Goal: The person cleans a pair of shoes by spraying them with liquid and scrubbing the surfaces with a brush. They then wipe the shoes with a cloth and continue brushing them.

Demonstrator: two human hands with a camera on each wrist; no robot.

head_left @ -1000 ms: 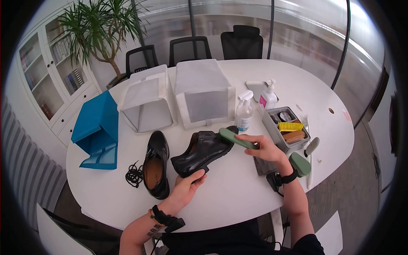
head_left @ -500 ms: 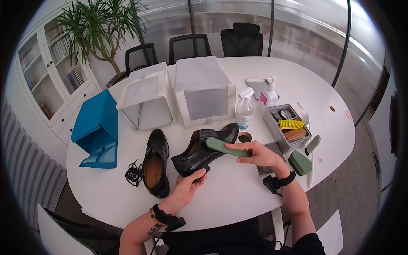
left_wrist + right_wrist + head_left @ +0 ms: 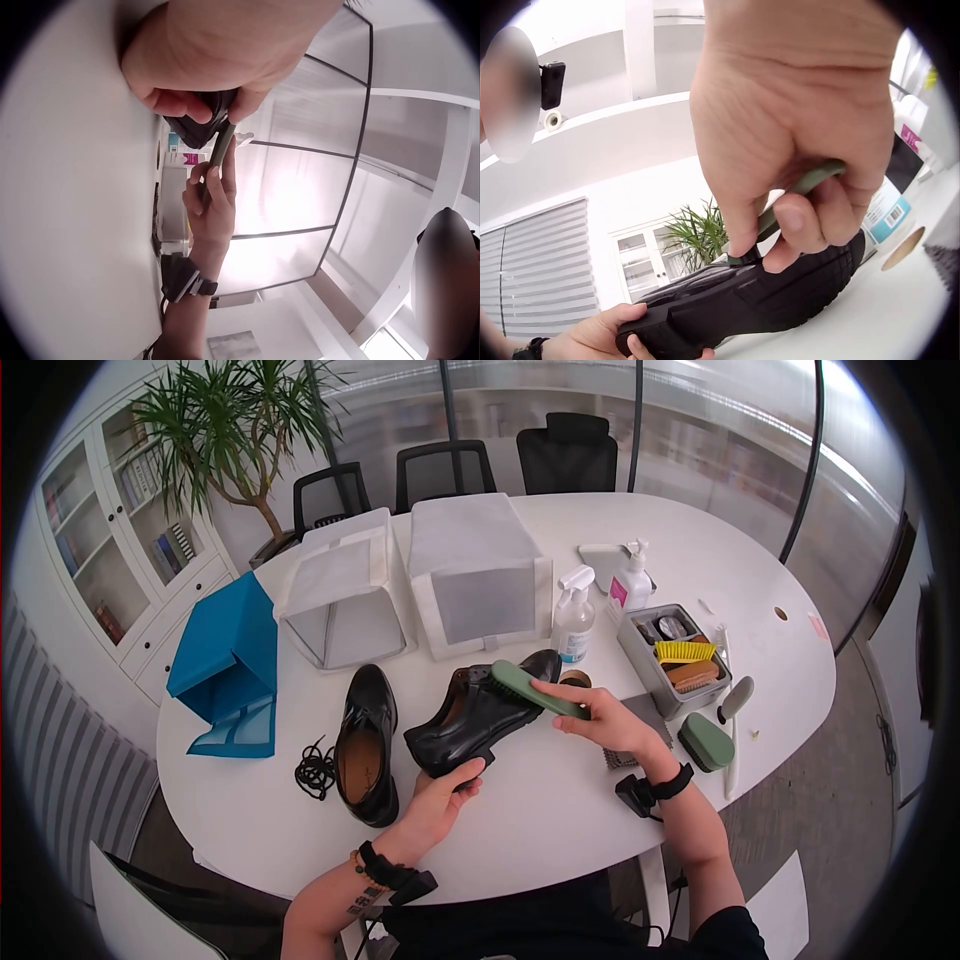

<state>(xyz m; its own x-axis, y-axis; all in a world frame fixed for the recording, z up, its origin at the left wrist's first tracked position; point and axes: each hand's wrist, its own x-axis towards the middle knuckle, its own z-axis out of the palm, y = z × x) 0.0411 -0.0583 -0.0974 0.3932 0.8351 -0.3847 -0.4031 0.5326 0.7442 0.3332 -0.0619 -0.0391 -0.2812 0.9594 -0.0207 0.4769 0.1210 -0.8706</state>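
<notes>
Heel down at the table's middle, a black leather shoe [image 3: 470, 725] is tilted, its toe pointing to the back right. The left hand [image 3: 432, 805] grips it by the heel. Pinched in the right hand [image 3: 612, 722] is a green-backed brush [image 3: 530, 686], which lies against the shoe's upper near the laces. In the right wrist view the shoe's dark sole [image 3: 780, 300] faces the camera, with the brush [image 3: 810, 180] partly hidden by the fingers. The other black shoe [image 3: 368, 745] stands to the left, beside a coil of black laces [image 3: 316, 769].
A grey tray [image 3: 668, 690] holds brushes and a tin; a spray bottle [image 3: 573, 622] and pump bottle [image 3: 632, 580] stand near it. Another green brush [image 3: 707, 743] lies to the right. Two pale fabric boxes [image 3: 478, 575] and a blue box [image 3: 225, 665] stand behind and left.
The right hand moved the brush left from the toe towards the laces, then slightly up and right with a changed tilt. The left hand's grip on the shoe has barely moved.
</notes>
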